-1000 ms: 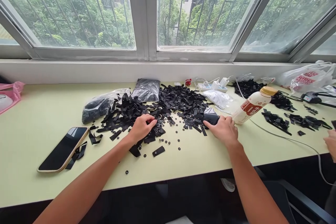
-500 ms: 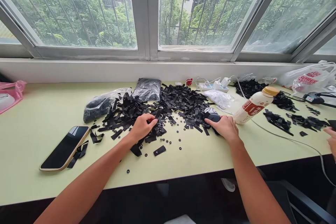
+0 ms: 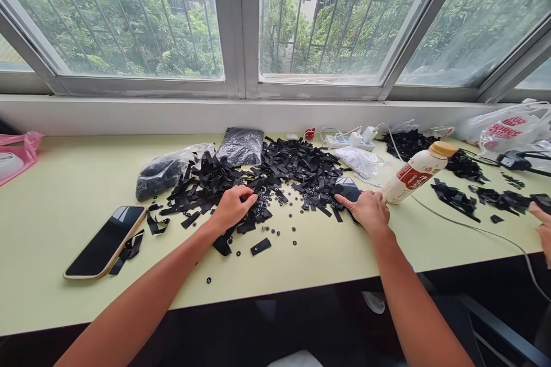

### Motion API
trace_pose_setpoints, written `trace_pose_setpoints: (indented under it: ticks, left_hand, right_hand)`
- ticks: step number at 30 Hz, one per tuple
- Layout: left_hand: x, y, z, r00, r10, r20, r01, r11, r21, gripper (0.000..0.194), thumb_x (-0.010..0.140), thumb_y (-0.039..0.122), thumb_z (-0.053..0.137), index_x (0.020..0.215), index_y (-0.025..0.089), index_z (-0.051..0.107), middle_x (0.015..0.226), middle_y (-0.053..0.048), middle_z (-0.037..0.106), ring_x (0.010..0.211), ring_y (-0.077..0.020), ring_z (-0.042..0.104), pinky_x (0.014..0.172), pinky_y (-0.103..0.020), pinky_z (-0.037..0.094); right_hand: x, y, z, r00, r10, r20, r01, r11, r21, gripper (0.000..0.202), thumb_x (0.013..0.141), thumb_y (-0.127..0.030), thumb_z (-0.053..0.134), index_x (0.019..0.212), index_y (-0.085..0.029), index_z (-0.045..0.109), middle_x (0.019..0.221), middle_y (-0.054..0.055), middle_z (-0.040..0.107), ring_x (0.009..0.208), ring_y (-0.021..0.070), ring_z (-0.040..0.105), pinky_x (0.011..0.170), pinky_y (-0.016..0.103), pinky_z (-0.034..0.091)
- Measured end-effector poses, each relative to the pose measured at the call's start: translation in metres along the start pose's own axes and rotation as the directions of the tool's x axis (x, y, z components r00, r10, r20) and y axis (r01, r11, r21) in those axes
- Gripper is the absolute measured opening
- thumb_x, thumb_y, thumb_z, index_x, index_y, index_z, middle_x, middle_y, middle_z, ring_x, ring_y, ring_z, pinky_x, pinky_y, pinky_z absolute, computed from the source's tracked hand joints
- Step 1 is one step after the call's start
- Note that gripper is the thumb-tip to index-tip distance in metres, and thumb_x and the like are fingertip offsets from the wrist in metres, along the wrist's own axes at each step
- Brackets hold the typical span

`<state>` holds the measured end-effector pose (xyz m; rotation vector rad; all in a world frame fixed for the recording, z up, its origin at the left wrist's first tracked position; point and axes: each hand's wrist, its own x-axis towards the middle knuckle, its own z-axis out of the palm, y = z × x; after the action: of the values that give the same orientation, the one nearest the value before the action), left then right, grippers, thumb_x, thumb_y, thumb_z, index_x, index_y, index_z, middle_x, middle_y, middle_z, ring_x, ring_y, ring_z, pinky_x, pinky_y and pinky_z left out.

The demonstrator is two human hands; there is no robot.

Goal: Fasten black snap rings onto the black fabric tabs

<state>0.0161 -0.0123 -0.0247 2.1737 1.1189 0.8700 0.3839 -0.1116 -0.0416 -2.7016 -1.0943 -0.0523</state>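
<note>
My left hand (image 3: 235,206) rests at the near edge of the heap of black fabric strips (image 3: 215,175), thumb and fingers pinched together. Whatever lies between those fingertips is hidden. Small black rings (image 3: 278,233) are scattered just beside it, and one loose strip with a white mark (image 3: 260,246) lies in front. My right hand (image 3: 368,210) is closed around a dark phone (image 3: 348,186), which lies at the right side of the heap, its lower part covered by the thumb and palm. Close by that hand stands a cream bottle with a yellow cap (image 3: 417,172).
A larger phone (image 3: 105,243) lies at left. Plastic bags of black pieces (image 3: 157,178) and a power strip (image 3: 350,142) sit along the back. A white cable (image 3: 465,223) crosses the right side. Another person's hand (image 3: 544,232) is at the right edge, near more strips (image 3: 505,199).
My hands and the things around them hold almost the same places. At the right edge, the other person's hand shifts slightly and more of the black strips beside it show.
</note>
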Motion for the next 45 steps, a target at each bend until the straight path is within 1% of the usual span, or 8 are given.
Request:
trace_pose_setpoints:
  ticks: [9, 13, 16, 19, 26, 33, 42, 45]
  left_hand:
    - [0.0, -0.005, 0.002, 1.0, 0.013, 0.0, -0.013, 1.0, 0.002, 0.024, 0.09, 0.041, 0.06, 0.083, 0.021, 0.072, 0.092, -0.006, 0.073, 0.087, -0.0225, 0.066, 0.076, -0.034, 0.05]
    - [0.0, -0.005, 0.002, 1.0, 0.018, 0.0, -0.018, 1.0, 0.003, 0.025, 0.09, 0.042, 0.059, 0.084, 0.021, 0.072, 0.093, -0.006, 0.073, 0.087, -0.0226, 0.066, 0.079, -0.034, 0.051]
    - [0.0, -0.005, 0.002, 1.0, 0.015, 0.0, -0.015, 1.0, 0.009, 0.025, 0.09, 0.042, 0.059, 0.085, 0.021, 0.072, 0.095, -0.006, 0.074, 0.089, -0.0229, 0.066, 0.08, -0.034, 0.05]
    - [0.001, -0.005, 0.002, 1.0, -0.001, -0.004, 0.001, 1.0, 0.01, 0.023, 0.09, 0.041, 0.059, 0.085, 0.021, 0.071, 0.092, -0.004, 0.073, 0.086, -0.0222, 0.066, 0.077, -0.033, 0.049]
    - [0.002, -0.007, -0.002, 0.999, 0.044, 0.021, -0.044, 0.999, -0.013, 0.028, 0.094, 0.04, 0.054, 0.083, 0.019, 0.068, 0.081, -0.002, 0.069, 0.077, -0.0186, 0.06, 0.073, -0.03, 0.046]
    - [0.002, -0.01, -0.005, 0.993, 0.088, 0.075, -0.084, 0.995, -0.06, 0.032, 0.096, 0.041, 0.053, 0.076, 0.018, 0.064, 0.075, -0.001, 0.062, 0.073, -0.0165, 0.054, 0.069, -0.028, 0.044]
    - [0.0, -0.003, -0.014, 0.963, 0.17, 0.208, -0.123, 0.968, -0.22, 0.026, 0.096, 0.033, 0.055, 0.082, 0.015, 0.067, 0.08, -0.002, 0.06, 0.075, -0.0151, 0.052, 0.071, -0.028, 0.043]
    - [0.001, -0.004, -0.016, 0.955, 0.167, 0.247, -0.091, 0.951, -0.295, 0.028, 0.095, 0.034, 0.055, 0.077, 0.015, 0.064, 0.076, -0.001, 0.057, 0.072, -0.0138, 0.049, 0.068, -0.026, 0.041]
  right_hand:
    - [-0.005, -0.001, -0.008, 1.0, -0.007, 0.018, 0.007, 0.999, 0.035, 0.086, 0.076, -0.081, 0.056, 0.119, -0.006, 0.06, 0.122, 0.026, 0.056, 0.121, 0.0413, 0.05, 0.096, 0.048, 0.045]
    - [-0.021, -0.014, -0.023, 0.973, -0.09, -0.213, 0.117, 0.986, 0.118, 0.075, 0.084, -0.069, 0.058, 0.126, -0.008, 0.056, 0.122, 0.023, 0.055, 0.117, 0.0384, 0.052, 0.097, 0.047, 0.043]
    - [-0.048, -0.046, -0.036, 0.866, -0.4, -0.3, 0.476, 0.844, 0.248, 0.039, 0.099, -0.049, 0.047, 0.112, -0.016, 0.063, 0.111, 0.015, 0.061, 0.106, 0.0273, 0.057, 0.094, 0.036, 0.044]
    - [-0.077, -0.094, -0.04, 0.643, -0.755, -0.124, 0.737, 0.568, 0.365, 0.032, 0.104, -0.036, 0.04, 0.101, -0.021, 0.068, 0.1, 0.007, 0.065, 0.091, 0.0195, 0.061, 0.081, 0.029, 0.045]
    - [-0.088, -0.184, -0.014, 0.348, -0.932, -0.102, 0.905, 0.305, 0.298, 0.027, 0.105, -0.028, 0.042, 0.096, -0.017, 0.064, 0.096, 0.008, 0.063, 0.092, 0.0191, 0.058, 0.079, 0.029, 0.043]
    - [-0.085, -0.184, 0.004, 0.344, -0.924, -0.168, 0.881, 0.256, 0.399, 0.02, 0.106, -0.024, 0.037, 0.098, -0.019, 0.055, 0.095, 0.005, 0.06, 0.09, 0.0182, 0.053, 0.079, 0.029, 0.042]
    - [-0.085, -0.178, 0.011, 0.206, -0.944, -0.258, 0.94, 0.118, 0.32, 0.022, 0.103, -0.017, 0.034, 0.086, -0.02, 0.047, 0.085, 0.006, 0.054, 0.077, 0.0192, 0.045, 0.071, 0.031, 0.037]
    - [-0.088, -0.179, 0.019, 0.266, -0.921, -0.284, 0.907, 0.14, 0.397, 0.023, 0.103, -0.019, 0.033, 0.084, -0.021, 0.046, 0.079, 0.004, 0.053, 0.072, 0.0179, 0.044, 0.066, 0.03, 0.035]
